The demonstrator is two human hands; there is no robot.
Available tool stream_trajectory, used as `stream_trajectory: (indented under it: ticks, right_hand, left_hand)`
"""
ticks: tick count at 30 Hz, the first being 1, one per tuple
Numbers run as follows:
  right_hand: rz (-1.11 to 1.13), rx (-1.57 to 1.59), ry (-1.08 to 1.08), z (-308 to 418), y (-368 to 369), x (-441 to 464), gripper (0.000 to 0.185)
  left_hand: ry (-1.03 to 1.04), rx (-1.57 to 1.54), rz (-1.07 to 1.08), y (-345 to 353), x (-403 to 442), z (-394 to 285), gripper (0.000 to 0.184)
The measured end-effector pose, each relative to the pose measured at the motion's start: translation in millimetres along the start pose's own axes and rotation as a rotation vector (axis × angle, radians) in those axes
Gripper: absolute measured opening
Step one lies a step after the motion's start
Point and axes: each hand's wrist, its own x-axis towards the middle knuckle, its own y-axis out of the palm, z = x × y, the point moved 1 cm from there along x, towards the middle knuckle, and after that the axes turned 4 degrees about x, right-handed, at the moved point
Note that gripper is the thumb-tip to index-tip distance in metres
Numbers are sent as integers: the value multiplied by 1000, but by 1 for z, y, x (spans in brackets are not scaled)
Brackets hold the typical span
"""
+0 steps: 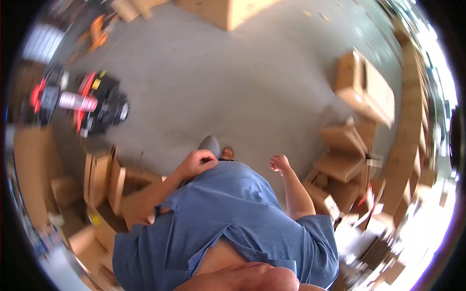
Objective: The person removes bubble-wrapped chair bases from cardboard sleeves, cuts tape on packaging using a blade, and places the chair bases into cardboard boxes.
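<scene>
My left hand is in front of the blue shirt, its fingers curled near the belly; what they hold, if anything, is hidden. My right hand hangs to the right of the body, fingers curled in, with no object showing in it. Below the hands a shoe and a foot in a sandal stand on the grey floor.
Open cardboard boxes crowd the lower left. A red and black machine stands at the left. More boxes are piled at the right, below a large closed carton. Another carton is at the top.
</scene>
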Motion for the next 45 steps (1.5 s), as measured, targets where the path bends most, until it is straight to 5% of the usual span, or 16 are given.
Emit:
stream_trajectory:
  ticks: [1,6,12,16,18,24,28,32,35,40,41,45]
  right_hand:
    - [-23,-155,-79,-3,2,-7,14]
    - [-238,247,170,-67,30,-22,13]
    - [-327,114,393,-76,40,-61,17]
    - [-474,293,376,-40,20,-72,18]
    - [-625,473,202,-13,14,-82,17]
    - [-728,662,141,-16,-9,-59,30]
    - [-767,700,197,-67,-77,-34,49]
    - [-1060,618,311,-92,-209,-51,73]
    - [-1254,482,493,-111,-309,-58,87]
    - [-1413,285,624,-117,-429,-66,86]
    - [-1250,374,683,-120,-450,-65,87]
    - [-1187,413,703,-136,-473,-40,70]
  left_hand:
    - [11,21,33,-5,14,-8,20]
    - [111,78,298,-4,86,-20,19]
    - [284,66,559,-6,180,-32,16]
    - [183,128,778,7,247,-63,21]
    - [106,302,855,18,273,-80,23]
    - [330,247,1000,71,341,-120,23]
    - [267,402,1032,109,376,-148,19]
    - [263,510,952,156,418,-155,19]
    - [66,555,915,187,440,-162,19]
    - [33,636,851,235,463,-195,20]
    - [-40,605,818,238,468,-196,20]
    - [-175,576,824,274,491,-225,20]
